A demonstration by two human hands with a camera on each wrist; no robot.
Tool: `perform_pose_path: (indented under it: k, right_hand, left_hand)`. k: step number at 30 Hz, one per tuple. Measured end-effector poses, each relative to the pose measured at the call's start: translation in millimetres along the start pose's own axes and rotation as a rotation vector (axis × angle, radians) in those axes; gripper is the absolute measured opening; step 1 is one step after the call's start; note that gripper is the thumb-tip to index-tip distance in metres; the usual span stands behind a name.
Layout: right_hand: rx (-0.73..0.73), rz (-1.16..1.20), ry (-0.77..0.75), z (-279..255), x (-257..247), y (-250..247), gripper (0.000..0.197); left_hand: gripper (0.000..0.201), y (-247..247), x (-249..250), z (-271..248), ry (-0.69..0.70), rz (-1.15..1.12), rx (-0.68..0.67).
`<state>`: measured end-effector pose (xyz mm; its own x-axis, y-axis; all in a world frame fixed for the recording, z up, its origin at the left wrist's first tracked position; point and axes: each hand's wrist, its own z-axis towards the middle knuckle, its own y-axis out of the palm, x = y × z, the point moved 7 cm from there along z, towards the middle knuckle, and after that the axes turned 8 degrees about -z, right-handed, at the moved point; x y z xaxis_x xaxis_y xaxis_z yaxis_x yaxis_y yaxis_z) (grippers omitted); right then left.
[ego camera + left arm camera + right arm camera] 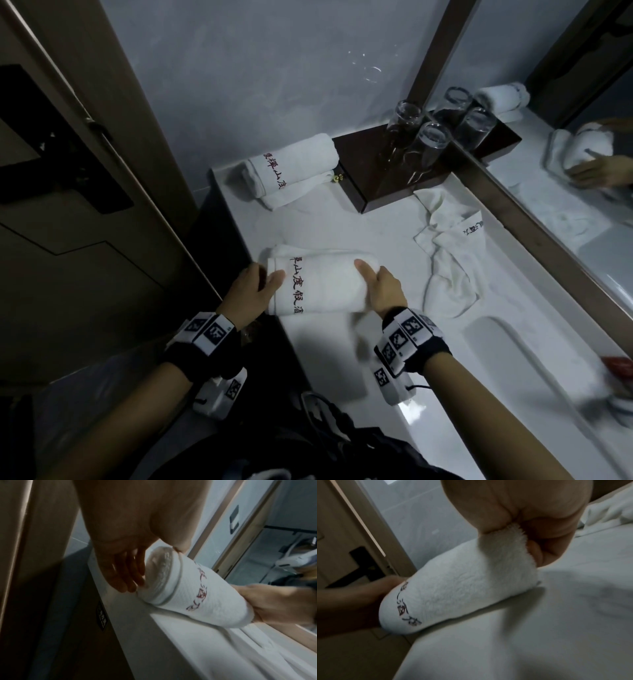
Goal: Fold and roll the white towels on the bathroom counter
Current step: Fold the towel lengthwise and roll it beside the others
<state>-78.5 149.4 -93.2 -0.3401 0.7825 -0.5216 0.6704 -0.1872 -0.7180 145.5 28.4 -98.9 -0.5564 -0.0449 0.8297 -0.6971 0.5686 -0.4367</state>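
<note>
1. Gripping is seen at the right hand (385, 289): its thumb lies on top of the rolled towel (322, 282) and its fingers are curled into the roll's right end (clearest in the right wrist view).
2. The left hand (255, 286) is laid against the roll's left end with nearly straight fingers (123, 573), the thumb resting on top; nothing is clasped by it.
3. The roll is found near the front left edge of the counter (308, 222), lettering up, with loose cloth spread beneath it.
4. The towel is judged soft, light and springy; unrolling is likely unless both ends are kept squeezed, so it is best held at the two ends.
5. Farther back a finished roll (291, 168) lies by the wall, and a crumpled towel (448, 253) waits to the right.
6. Two glasses (416, 140) stand upside down on a dark box (359, 161) beside the mirror (555, 144).
</note>
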Motion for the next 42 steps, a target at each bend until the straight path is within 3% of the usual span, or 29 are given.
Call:
perform_pose_path:
  k: [3, 6, 10, 13, 15, 21, 26, 29, 33, 37, 40, 42]
  right_hand:
    - [0.080, -0.044, 0.041, 0.5, -7.0, -2.5, 0.062]
    - [0.117, 0.075, 0.075, -1.2, -8.3, -3.7, 0.062]
    - [-0.077, 0.297, 0.143, -1.8, -0.5, -1.4, 0.072]
    - [-0.356, 0.693, 0.090, -14.8, -10.8, 9.1, 0.070]
    - [-0.448, 0.800, 0.036, -22.7, -18.2, 11.8, 0.069]
    - [-0.385, 0.884, -0.113, -4.9, -37.6, 4.4, 0.073]
    - [-0.229, 1.191, -0.064, 34.7, -66.9, -1.0, 0.063]
    - [-0.245, 1.389, 0.030, 61.9, -92.8, 5.6, 0.055]
    - [-0.217, 1.531, 0.089, 98.7, -120.3, 17.8, 0.051]
    - [-0.187, 1.353, 0.182, 121.9, -119.9, 37.4, 0.045]
    - [-0.020, 1.065, 0.198, 133.9, -100.0, 35.5, 0.036]
    - [0.069, 0.831, 0.200, 134.1, -87.1, 30.7, 0.048]
  left_hand:
    - [0.050, -0.8, 5.8, 1.4, 0.056, -0.037, 0.042]
    - [0.064, 3.1, 9.1, 6.7, 0.048, -0.151, 0.002]
    - [0.053, 5.3, 9.6, 14.0, -0.015, -0.382, -0.030]
    - [0.044, 3.8, 5.2, 23.1, -0.079, -0.379, -0.050]
    - [0.043, 2.8, 1.9, 25.5, -0.103, -0.406, -0.064]
    - [0.037, 2.4, -7.0, 35.0, -0.126, -0.652, -0.105]
    - [0.036, 0.6, 11.4, 51.3, -0.088, -0.911, -0.153]
    - [0.058, -9.3, 25.9, 71.1, -0.018, -0.900, -0.132]
    - [0.067, -22.8, 36.2, 104.1, 0.076, -0.768, -0.029]
    - [0.047, -26.1, 24.8, 122.6, 0.027, -0.706, 0.037]
    - [0.040, -23.9, 20.3, 122.9, 0.046, -0.568, 0.061]
    - [0.039, -22.3, 23.6, 125.1, 0.086, -0.511, 0.083]
